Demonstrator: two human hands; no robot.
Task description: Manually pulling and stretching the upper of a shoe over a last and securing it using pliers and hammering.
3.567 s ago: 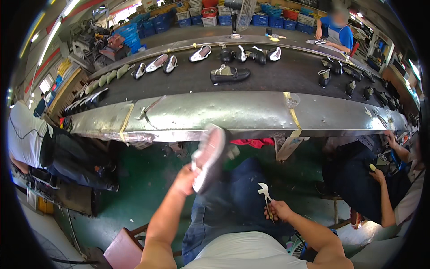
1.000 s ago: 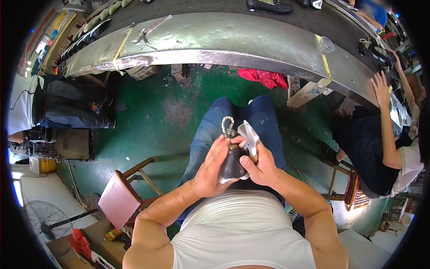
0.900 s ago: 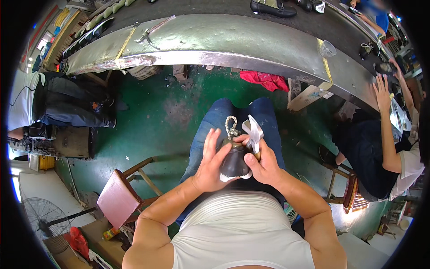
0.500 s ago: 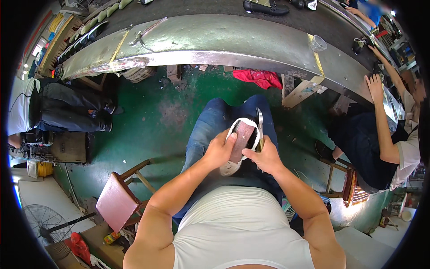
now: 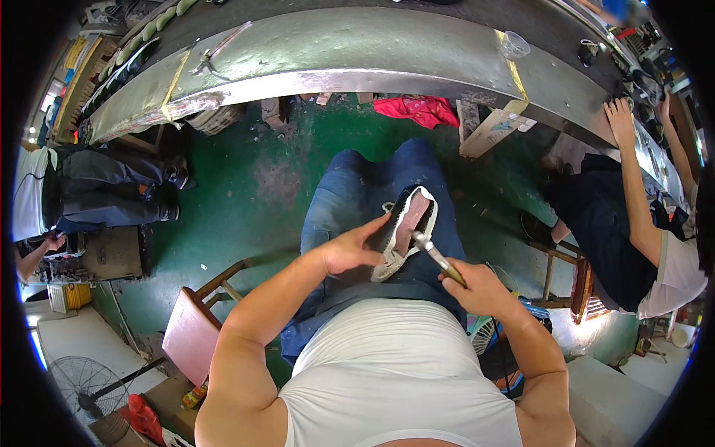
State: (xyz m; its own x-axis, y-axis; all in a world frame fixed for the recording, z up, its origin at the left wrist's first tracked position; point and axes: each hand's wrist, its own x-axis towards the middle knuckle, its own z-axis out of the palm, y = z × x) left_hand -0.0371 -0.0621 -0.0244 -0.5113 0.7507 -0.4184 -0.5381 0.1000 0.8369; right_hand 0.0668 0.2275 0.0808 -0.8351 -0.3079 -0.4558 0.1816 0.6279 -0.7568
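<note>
A shoe upper on a last (image 5: 410, 223) lies across my lap with its underside up. It is dark with a white turned-in edge around a pinkish insole. My left hand (image 5: 353, 250) is at its near left side, with thumb and forefinger spread apart against that side; the other fingers are blurred. My right hand (image 5: 477, 287) is closed around the handle of a hammer (image 5: 441, 261). The metal head of the hammer is over the shoe's right edge; I cannot tell whether it touches.
A metal-edged workbench (image 5: 313, 52) runs across ahead, with another hammer-like tool (image 5: 220, 51) and a clear cup (image 5: 514, 45) on it. Red cloth (image 5: 417, 110) lies beneath. A wooden stool (image 5: 192, 328) and a fan (image 5: 82, 395) stand left. Co-workers are at both sides.
The shoe has turned, its far end now tilting right. My right hand has left the shoe and moved right and nearer me with the hammer. My left hand has loosened and shifted left.
</note>
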